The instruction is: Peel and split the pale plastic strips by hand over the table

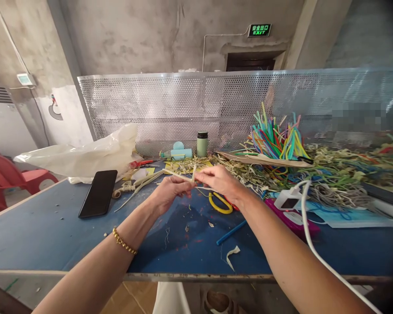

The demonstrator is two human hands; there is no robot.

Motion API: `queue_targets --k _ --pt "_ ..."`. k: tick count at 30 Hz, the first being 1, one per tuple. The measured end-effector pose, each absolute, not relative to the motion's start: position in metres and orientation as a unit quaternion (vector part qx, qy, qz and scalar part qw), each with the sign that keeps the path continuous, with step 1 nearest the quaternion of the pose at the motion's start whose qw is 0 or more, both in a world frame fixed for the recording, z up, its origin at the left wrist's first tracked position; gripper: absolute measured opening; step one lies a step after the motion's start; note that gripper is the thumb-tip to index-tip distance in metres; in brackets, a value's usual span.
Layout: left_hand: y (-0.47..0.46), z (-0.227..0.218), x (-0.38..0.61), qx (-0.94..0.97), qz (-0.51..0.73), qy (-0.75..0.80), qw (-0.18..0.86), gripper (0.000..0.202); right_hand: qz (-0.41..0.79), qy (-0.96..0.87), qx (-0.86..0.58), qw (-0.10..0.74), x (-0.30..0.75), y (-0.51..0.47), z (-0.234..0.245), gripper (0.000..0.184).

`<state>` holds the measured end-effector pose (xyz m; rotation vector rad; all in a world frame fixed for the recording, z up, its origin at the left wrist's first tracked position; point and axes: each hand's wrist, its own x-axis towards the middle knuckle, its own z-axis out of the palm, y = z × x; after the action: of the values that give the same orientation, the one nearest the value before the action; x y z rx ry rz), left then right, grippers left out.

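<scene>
Both hands meet above the blue table (52, 231), pinching thin pale strips (183, 176) between them. My left hand (170, 190) is closed on the strips from the left, and a gold bead bracelet sits on its wrist. My right hand (220, 179) pinches the same strips from the right, where a short piece sticks upward. Yellow-handled scissors (220, 204) lie on the table just below my right hand. More pale strips (136, 185) lie to the left of my hands.
A black phone (98, 192) lies at left, with a white plastic bag (85, 155) behind it. A bundle of coloured straws (275, 137) and a heap of cut strips (334, 170) fill the right. A green bottle (202, 144), a white cable (309, 235), a pink device (293, 218) and a blue straw (231, 232) are nearby.
</scene>
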<state>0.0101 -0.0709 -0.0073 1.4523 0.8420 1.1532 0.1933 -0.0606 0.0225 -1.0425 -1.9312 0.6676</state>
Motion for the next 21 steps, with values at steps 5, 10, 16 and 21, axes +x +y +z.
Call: queue_targets --k 5,10,16,21 --pt "-0.072 -0.007 0.011 0.611 0.495 0.392 0.477 0.020 0.329 -0.745 -0.371 0.447 0.180 -0.058 0.012 0.022" --pt "-0.074 -0.004 0.009 0.645 0.473 0.370 0.472 0.026 0.320 -0.750 -0.387 0.431 0.180 -0.058 0.012 0.020" --pt "-0.073 -0.008 0.009 0.634 0.473 0.327 0.518 0.045 0.317 -0.754 -0.390 0.424 0.180 -0.058 0.011 0.022" --pt "-0.071 -0.011 0.012 0.600 0.490 0.328 0.541 0.033 0.301 -0.757 -0.393 0.427 0.178 -0.055 0.008 0.021"
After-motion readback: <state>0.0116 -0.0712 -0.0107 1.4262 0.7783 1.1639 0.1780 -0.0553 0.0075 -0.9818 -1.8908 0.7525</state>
